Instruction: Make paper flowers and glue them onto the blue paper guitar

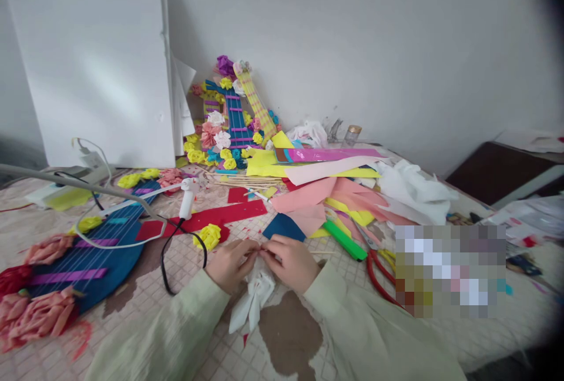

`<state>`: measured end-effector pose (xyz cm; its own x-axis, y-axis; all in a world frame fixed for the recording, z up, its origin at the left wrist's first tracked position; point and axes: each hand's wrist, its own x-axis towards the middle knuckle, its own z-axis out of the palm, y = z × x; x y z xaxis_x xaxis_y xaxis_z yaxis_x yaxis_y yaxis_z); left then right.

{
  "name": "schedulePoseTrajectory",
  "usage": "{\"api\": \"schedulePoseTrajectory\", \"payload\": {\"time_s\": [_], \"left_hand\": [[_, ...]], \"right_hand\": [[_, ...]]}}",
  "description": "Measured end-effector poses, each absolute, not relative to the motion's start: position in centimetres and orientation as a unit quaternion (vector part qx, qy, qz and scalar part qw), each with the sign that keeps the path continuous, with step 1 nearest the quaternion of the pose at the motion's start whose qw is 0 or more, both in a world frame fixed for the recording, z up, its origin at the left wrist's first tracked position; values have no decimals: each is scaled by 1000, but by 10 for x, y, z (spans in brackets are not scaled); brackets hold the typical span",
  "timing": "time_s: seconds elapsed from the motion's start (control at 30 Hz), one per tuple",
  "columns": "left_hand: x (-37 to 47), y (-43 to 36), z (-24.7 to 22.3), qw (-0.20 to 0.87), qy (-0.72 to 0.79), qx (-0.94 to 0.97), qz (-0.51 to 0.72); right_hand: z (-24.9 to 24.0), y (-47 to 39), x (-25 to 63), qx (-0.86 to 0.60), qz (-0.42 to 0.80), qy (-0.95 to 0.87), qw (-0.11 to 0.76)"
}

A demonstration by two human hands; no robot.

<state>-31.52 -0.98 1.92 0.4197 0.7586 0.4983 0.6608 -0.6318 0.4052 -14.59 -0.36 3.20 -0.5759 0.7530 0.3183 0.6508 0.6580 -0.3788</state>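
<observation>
Both my hands meet over the table in front of me, fingertips pinched together on a piece of white crepe paper (254, 296). My left hand (231, 263) grips its top from the left. From the right, my right hand (293, 262) pinches the same spot, and the fingertips hide that part of the paper. The lower end of the paper hangs down in gathered folds toward me. A yellow paper flower (208, 237) lies just beyond my left hand. Past my right hand lies a piece of dark blue paper (284, 226).
At left lies a blue paper guitar (118, 252) with flowers, near a white glue gun (187, 199) and its cord. Red-handled scissors (379, 272) and a green cutter (346, 240) lie right. Flower-covered guitars (238, 117) lean at the wall beside a white board (97, 64).
</observation>
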Motion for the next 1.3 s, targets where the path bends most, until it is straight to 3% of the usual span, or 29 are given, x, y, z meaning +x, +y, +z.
{"api": "schedulePoseTrajectory", "payload": {"time_s": [0.43, 0.8, 1.07, 1.3], "left_hand": [[-311, -16, 32, 118, 480, 790, 363], [-311, -15, 27, 264, 502, 730, 381], [-310, -16, 35, 194, 520, 740, 380], [-310, -16, 34, 197, 488, 757, 387]], "right_hand": [[29, -3, -149, -389, 150, -865, 279], [27, -2, -151, -394, 131, -853, 317], [29, 2, -144, -374, 146, -870, 285], [32, 1, -144, -363, 145, -870, 301]]}}
